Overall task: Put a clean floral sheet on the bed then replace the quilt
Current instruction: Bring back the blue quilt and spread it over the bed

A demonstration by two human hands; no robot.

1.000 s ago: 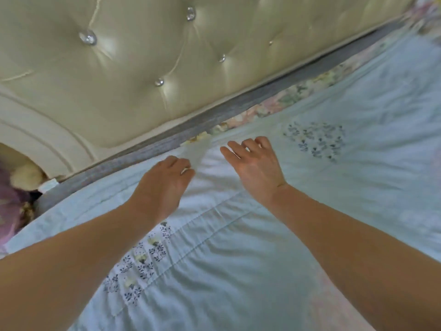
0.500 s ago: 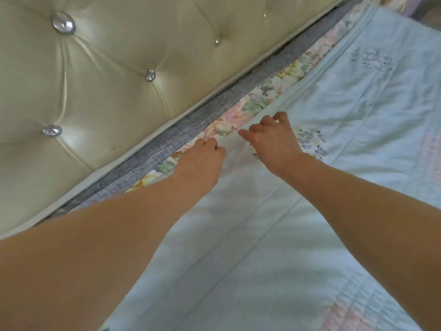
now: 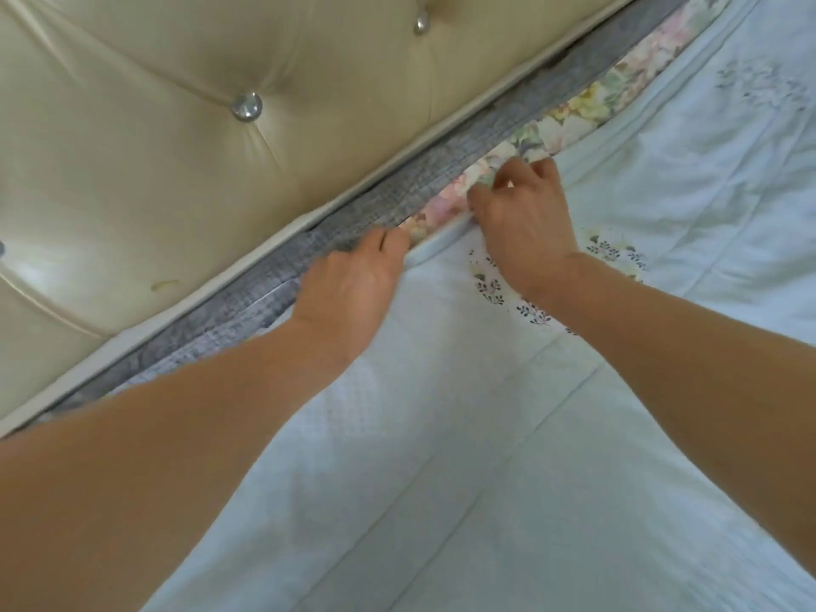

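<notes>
Head view
Left hand [image 3: 353, 280]: just left of centre, at the top edge of the quilt; fingers curled down over that edge, tips hidden, gripping the fabric.
Right hand [image 3: 525, 209]: toward 1 o'clock from the left hand, close beside it but not touching; fingers bent, pinching the quilt's edge where it meets the floral sheet.
Quilt [image 3: 508, 435]: pale blue, stitched in long lines, with small dark flower sprigs near the right wrist and again toward 2 o'clock; it fills the frame from 3 o'clock round to 7 o'clock, and its top edge runs on a slant from 9 o'clock up to 1 o'clock.
Floral sheet [image 3: 569, 112]: pink, yellow and green blooms on a light ground; it shows as a narrow strip between the quilt's edge and the grey band, from the hands up toward 1 o'clock. The rest lies under the quilt.
Grey band [image 3: 441, 170]: a textured grey strip of the bed alongside the sheet, running on the same slant, touching the headboard's lower trim.
Headboard [image 3: 176, 170]: cream, padded and tufted, with shiny round buttons [image 3: 247, 106]; it fills the frame from 9 o'clock to 12 o'clock.
</notes>
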